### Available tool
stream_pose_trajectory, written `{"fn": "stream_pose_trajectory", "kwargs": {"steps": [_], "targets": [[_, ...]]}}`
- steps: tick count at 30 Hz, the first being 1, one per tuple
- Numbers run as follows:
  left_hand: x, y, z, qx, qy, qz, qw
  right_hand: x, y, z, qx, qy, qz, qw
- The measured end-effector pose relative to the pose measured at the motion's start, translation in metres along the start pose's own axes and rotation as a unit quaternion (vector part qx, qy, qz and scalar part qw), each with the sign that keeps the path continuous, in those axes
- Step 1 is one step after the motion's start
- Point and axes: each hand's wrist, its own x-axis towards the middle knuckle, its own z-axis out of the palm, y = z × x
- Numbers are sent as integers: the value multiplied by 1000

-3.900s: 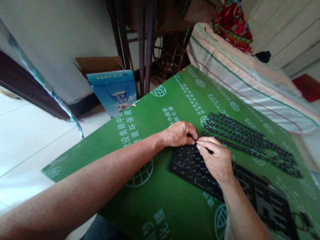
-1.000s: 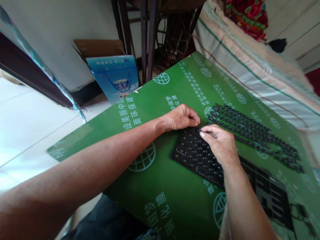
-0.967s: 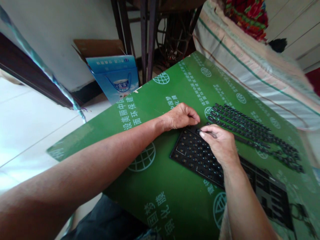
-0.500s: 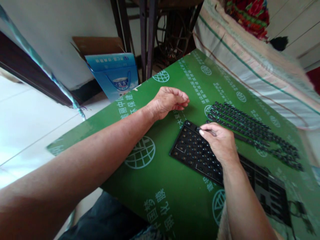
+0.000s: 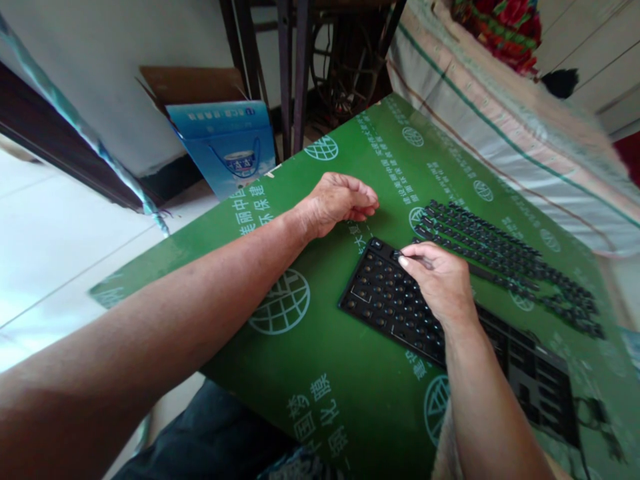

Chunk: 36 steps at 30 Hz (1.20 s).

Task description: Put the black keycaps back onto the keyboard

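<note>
A black keyboard lies slanted on the green board, most of its switches bare of caps. At its top left corner one keycap is seated. My right hand reaches over the keyboard, its thumb and forefinger pinching a small black keycap at the top row, beside the seated cap. Beyond the keyboard, loose black keycaps lie in several rows. My left hand is held over the board, to the left of the keyboard's far corner, with fingers curled together; anything inside them is hidden.
The green board with white print serves as the work surface. A cable lies past the keyboard's right end. Behind the board's left edge stands a blue carton; a dark metal frame and a cloth-covered bed are farther back.
My right hand keeps its pinch at the same key spot, with barely any movement. My left hand stays as it was. The view has shifted very slightly.
</note>
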Motion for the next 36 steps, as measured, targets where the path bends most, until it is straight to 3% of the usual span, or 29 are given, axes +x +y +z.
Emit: {"fn": "stream_pose_trajectory", "kwargs": {"steps": [11, 36], "targets": [[0, -1, 0, 7, -4, 0, 1000, 1, -2, 0, 7, 4, 13, 1000], [-1, 1, 1, 22, -15, -4, 1000, 1, 1, -3, -5, -19, -26, 999]]}}
